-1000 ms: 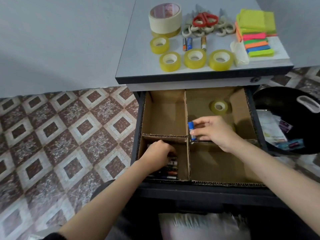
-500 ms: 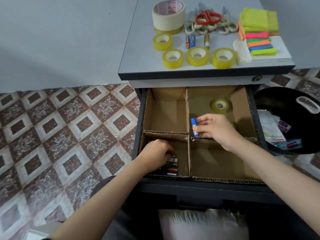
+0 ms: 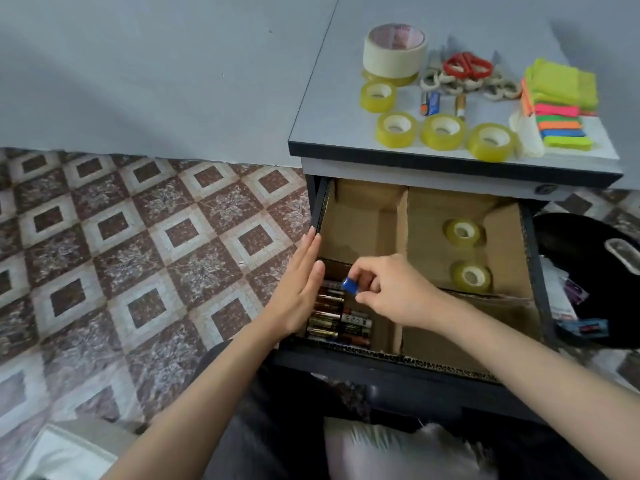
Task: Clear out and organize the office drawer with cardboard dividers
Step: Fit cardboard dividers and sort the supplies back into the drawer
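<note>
The open dark drawer [image 3: 388, 367] holds cardboard dividers [image 3: 401, 216] that split it into four compartments. Several batteries [image 3: 337, 320] lie stacked in the near left compartment. My right hand [image 3: 391, 292] hovers over that compartment and pinches a blue battery [image 3: 349, 285] between thumb and fingers. My left hand [image 3: 299, 289] lies flat with straight fingers against the drawer's left wall, beside the batteries. Two clear tape rolls [image 3: 464, 232] [image 3: 472, 277] sit in the far right compartment.
The cabinet top [image 3: 318, 126] carries a masking tape roll [image 3: 394, 50], several clear tape rolls [image 3: 394, 128], batteries [image 3: 431, 102], red scissors [image 3: 467, 65] and coloured sticky notes [image 3: 561, 109]. A black bin [image 3: 588, 258] with scraps stands right of the drawer. Patterned floor tiles lie left.
My right hand carried the blue battery from the middle divider to over the near left compartment. My left hand came out of that compartment and now lies flat against the drawer's left wall.
</note>
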Tool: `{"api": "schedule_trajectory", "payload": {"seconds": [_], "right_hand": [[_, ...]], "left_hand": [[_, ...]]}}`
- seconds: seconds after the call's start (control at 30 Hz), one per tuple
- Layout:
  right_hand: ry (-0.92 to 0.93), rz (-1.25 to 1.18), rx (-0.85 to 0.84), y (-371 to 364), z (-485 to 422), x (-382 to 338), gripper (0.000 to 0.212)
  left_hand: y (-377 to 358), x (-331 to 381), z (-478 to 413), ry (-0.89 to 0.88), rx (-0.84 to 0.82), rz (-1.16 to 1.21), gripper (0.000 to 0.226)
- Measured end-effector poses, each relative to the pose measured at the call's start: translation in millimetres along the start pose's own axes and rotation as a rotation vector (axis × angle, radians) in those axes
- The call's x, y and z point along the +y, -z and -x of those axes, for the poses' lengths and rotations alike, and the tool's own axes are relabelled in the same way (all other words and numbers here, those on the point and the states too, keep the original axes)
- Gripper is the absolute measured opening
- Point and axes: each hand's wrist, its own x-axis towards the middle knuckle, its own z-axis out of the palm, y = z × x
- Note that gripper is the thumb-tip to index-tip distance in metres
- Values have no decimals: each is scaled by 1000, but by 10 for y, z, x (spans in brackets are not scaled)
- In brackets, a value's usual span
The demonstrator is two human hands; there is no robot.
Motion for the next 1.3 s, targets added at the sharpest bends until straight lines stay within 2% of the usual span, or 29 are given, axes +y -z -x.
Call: {"api": "schedule_trajectory", "payload": {"seconds": [0.07,0.17,0.3,0.43,0.53,0.73,0.9,1.0,1.2,1.3], "right_hand": [[4,181,-68,-184,-71,35,17],[-93,347,-117,-299,-183,83,26],[-175,475,-119,-364,-305,59,28],[-167,571,-124,-445,-315,115,26],[-108,626,-109,-472,-317,154,28],[-100,603,-130,-504,-326,161,27],[-134,563,-141,-464,-306,138,24],[-129,556,-152,-445,-284,119,34],[-89,490,-85,-380,-193,105,17],[8,381,18,-267,-89,158,23]], "left_hand": [[19,6,-15,21,-46,-13,61],[54,27,-24,67,-111,62,70],[66,-26,-52,40,-130,61,97],[63,-14,-46,22,-140,39,93],[64,1,-40,48,-149,35,76],[56,-19,-42,41,-150,22,63],[57,-16,-49,30,-148,26,70],[51,-30,-45,28,-149,16,66],[28,-11,-32,16,-126,-49,73],[44,-6,-20,17,-118,-97,68]]}}
